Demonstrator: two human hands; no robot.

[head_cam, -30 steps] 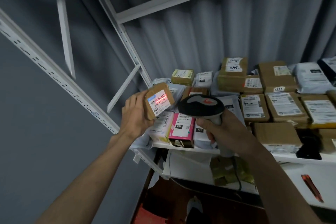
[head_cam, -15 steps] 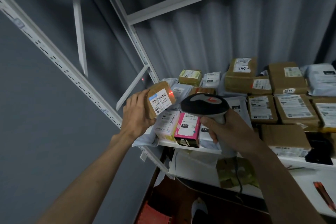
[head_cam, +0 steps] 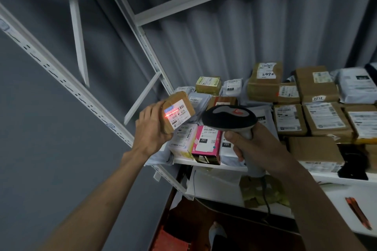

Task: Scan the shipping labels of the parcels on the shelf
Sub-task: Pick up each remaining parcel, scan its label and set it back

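- The left hand [head_cam: 152,128] grasps a small brown parcel [head_cam: 177,111] by its left end, lifted clear of the shelf [head_cam: 212,164], at about 10 o'clock from the scanner head.
- The right hand [head_cam: 257,144] is clenched around the grip of the barcode scanner [head_cam: 229,117], forefinger at the trigger; its cable drops toward 6 o'clock.
- A red scan line [head_cam: 172,112] lies across the shipping label [head_cam: 177,115] of the held parcel, so I judge this one to be mid-scan; whether the read has registered cannot be told.
- Plenty seems left: the pink box [head_cam: 206,142] and its neighbours sit at the shelf's front edge, and rows of brown cartons [head_cam: 324,118] and grey mailer bags [head_cam: 357,85] run off toward 3 o'clock. Nothing shows which of them are already scanned.
- The held parcel is tilted, its labelled face turned up and toward the scanner and the camera. Its long axis runs roughly from 8 o'clock to 2 o'clock, the far end raised.
- The scanner's head points toward 9 to 10 o'clock, at the label, with its handle angled down toward 5 o'clock.
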